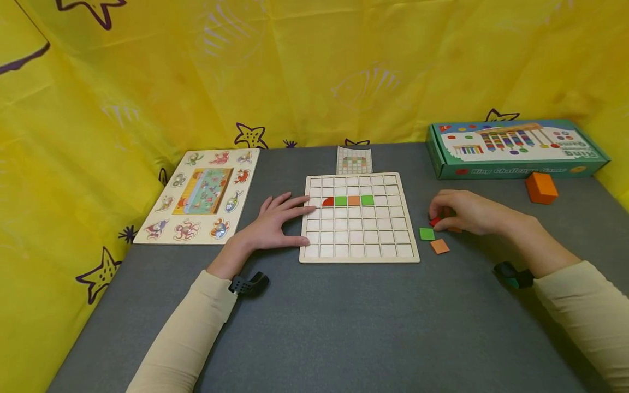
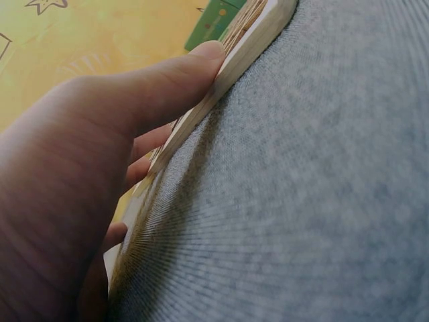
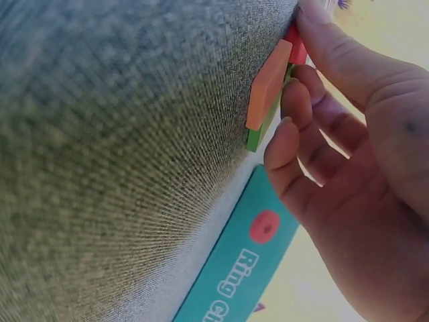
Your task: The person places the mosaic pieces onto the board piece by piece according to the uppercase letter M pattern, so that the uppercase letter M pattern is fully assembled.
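A wooden grid board point(image 1: 358, 257) lies in the middle of the table. One of its rows holds a red quarter-round tile point(image 1: 328, 202), two green tiles and an orange tile. My left hand point(image 1: 275, 224) rests at the board's left edge with spread fingers, the thumb point(image 2: 181, 74) lying on the rim. Right of the board, my right hand point(image 1: 467, 212) pinches a red tile point(image 3: 295, 45) between thumb and curled fingers, low over the table. Beside that hand lie a loose green tile point(image 1: 426, 234) and an orange tile point(image 1: 439, 246); another orange tile is partly hidden under it.
A small pattern card point(image 1: 354, 160) lies behind the board. Left stands a flat sea-animal picture board point(image 1: 196, 197). At the back right are a green game box point(image 1: 521, 172) and an orange block point(image 1: 541, 188). A yellow cloth point(image 1: 314, 82) hangs behind the grey table.
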Demonstrator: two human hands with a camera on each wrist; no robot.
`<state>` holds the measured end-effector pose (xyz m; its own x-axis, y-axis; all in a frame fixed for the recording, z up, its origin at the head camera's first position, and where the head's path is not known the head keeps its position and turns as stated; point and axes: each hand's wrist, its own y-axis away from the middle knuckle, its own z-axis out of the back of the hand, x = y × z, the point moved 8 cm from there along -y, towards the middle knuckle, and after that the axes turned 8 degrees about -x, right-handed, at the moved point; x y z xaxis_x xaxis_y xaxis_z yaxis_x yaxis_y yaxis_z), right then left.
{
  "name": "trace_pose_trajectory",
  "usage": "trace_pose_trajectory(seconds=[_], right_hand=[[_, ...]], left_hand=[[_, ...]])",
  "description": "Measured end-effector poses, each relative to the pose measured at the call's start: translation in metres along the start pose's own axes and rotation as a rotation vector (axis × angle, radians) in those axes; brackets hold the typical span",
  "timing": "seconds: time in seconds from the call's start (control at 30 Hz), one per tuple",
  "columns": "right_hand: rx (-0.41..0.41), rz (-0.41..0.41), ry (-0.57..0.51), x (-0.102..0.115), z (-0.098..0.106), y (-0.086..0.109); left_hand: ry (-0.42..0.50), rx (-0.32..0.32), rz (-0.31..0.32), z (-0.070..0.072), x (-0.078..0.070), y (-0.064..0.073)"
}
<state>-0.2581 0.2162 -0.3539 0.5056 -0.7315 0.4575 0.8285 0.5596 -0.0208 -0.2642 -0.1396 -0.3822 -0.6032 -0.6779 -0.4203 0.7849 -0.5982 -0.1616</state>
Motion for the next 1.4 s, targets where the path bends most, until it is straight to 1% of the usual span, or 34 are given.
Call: trace_pose_trajectory(seconds=[0.13, 0.33, 0.53, 0.73, 0.97, 1.17, 1.4], right_hand=[[0.002, 0.003, 0.003, 0.000, 0.000, 0.000], [0.021, -0.026, 0.007, -0.004, 0.001, 0.002], [0.029, -0.015, 0.000, -0.005, 0.002, 0.004], [0.007, -0.002, -0.021, -0.003, 0.002, 0.004], [-0.028, 0.033, -0.043, 0.004, 0.006, 0.005], [-0.054, 0.043, -0.068, 0.009, 0.010, 0.002], [-0.073, 0.045, -0.082, 0.013, 0.010, -0.002]], left_hand=[[-0.003, -0.001, 0.000, 0.000, 0.000, 0.000], [-0.004, 0.006, 0.008, 0.000, 0.000, 0.000], [-0.002, 0.003, 0.002, 0.001, 0.000, -0.001], [-0.009, 0.010, 0.012, -0.001, 0.002, 0.000], [-0.012, 0.014, 0.012, -0.002, 0.003, 0.000], [-0.017, 0.013, 0.013, -0.001, 0.003, 0.000], [-0.011, 0.015, 0.012, -0.001, 0.001, -0.001]])
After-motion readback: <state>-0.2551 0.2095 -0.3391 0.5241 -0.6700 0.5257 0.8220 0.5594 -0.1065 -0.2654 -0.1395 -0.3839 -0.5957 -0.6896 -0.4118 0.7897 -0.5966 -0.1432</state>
